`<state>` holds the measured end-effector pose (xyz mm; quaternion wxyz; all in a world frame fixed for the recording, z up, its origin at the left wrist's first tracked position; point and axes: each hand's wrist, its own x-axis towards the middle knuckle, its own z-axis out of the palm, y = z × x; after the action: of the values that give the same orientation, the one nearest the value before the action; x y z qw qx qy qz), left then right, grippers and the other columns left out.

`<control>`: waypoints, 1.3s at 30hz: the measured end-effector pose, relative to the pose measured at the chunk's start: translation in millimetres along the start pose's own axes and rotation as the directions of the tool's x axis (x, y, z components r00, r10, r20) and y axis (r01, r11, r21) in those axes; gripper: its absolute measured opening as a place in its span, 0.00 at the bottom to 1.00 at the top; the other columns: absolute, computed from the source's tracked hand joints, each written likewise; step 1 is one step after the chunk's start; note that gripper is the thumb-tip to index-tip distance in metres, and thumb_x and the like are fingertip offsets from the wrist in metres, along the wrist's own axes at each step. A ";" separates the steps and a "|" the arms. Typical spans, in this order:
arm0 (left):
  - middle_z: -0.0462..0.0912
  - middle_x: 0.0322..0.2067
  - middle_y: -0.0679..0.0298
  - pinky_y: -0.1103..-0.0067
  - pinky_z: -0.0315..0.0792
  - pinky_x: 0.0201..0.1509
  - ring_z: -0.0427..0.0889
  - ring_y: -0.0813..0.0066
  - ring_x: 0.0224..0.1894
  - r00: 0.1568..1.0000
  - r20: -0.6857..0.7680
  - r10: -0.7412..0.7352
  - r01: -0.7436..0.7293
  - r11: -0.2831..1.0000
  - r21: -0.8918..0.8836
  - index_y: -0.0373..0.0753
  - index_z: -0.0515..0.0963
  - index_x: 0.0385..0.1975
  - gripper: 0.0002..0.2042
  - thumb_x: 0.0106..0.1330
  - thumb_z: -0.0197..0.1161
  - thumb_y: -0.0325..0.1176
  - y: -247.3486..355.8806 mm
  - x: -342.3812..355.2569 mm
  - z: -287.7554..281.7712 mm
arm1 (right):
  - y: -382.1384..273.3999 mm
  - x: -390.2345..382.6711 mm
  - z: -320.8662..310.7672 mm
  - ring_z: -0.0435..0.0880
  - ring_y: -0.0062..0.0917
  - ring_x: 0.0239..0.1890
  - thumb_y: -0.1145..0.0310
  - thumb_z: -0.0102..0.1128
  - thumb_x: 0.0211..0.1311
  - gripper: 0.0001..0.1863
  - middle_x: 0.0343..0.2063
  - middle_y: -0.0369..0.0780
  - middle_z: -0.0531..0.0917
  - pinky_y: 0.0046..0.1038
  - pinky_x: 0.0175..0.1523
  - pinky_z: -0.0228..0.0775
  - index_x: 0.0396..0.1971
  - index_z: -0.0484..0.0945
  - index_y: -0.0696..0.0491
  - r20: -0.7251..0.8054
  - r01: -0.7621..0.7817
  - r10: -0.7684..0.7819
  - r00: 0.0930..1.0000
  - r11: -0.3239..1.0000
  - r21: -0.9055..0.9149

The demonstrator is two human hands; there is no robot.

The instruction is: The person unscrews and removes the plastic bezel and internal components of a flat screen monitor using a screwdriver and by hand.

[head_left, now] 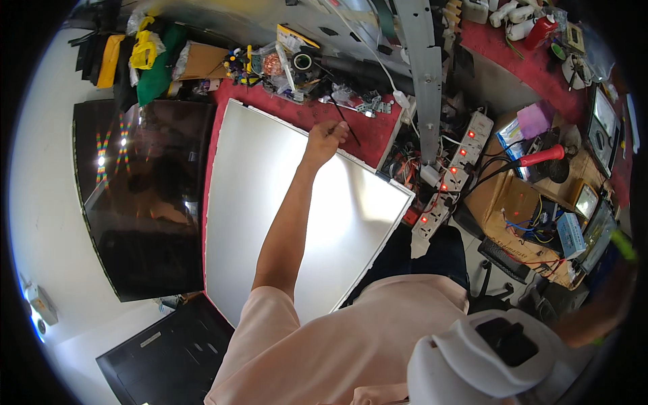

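Observation:
My left hand point(327, 138) is raised at the upper edge of a white backlit panel point(256, 202), over the red mat point(371, 135). Its fingers are curled beside a thin dark rod point(354, 138); whatever they grip is too small to make out. My left forearm crosses the panel. At the far right rim, my right hand point(614, 283) is dim and blurred, near a bright green object point(624, 246), so its fingers are unclear.
A dark screen point(148, 236) stands at left, a black panel point(162, 354) lower left. Small tools and parts point(283, 64) crowd the back. Right are a power strip point(459, 162), cardboard box point(506, 206), red-handled tool point(540, 156) and chair base point(499, 290). A metal upright point(425, 88) rises behind.

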<state>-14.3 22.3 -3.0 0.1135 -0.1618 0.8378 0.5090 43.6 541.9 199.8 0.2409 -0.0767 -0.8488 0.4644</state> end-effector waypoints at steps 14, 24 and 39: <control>0.81 0.27 0.62 0.79 0.72 0.41 0.78 0.77 0.32 0.862 0.503 -0.065 0.127 0.988 -0.090 0.31 0.77 0.36 0.17 0.69 0.52 0.42 17.0 5.7 2.3 | -3.6 -111.3 402.2 0.79 0.24 0.30 0.69 0.51 0.64 0.23 0.28 0.43 0.79 0.25 0.37 0.70 0.58 0.60 0.55 0.735 -0.440 0.061 0.675 0.833 0.335; 0.80 0.27 0.62 0.80 0.72 0.42 0.79 0.77 0.33 0.823 0.531 -0.200 0.120 0.976 0.181 0.30 0.77 0.36 0.10 0.65 0.57 0.33 12.7 14.5 -3.3 | 17.6 -117.5 426.0 0.79 0.23 0.26 0.73 0.50 0.63 0.20 0.29 0.43 0.80 0.25 0.33 0.70 0.55 0.62 0.55 0.793 -0.456 0.097 0.602 0.857 0.242; 0.80 0.26 0.63 0.82 0.73 0.38 0.78 0.78 0.30 0.848 0.505 -0.161 0.171 0.985 0.027 0.30 0.78 0.35 0.08 0.63 0.59 0.29 -1.2 25.4 -14.7 | 21.1 -133.2 439.9 0.76 0.19 0.22 0.75 0.51 0.64 0.19 0.27 0.41 0.78 0.22 0.29 0.69 0.53 0.62 0.57 0.770 -0.495 0.078 0.633 0.806 0.325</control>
<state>-37.7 4.8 -6.2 0.3709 -0.0957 0.7567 0.5298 -53.4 176.0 -61.7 -0.1838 0.0398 -0.6934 0.6956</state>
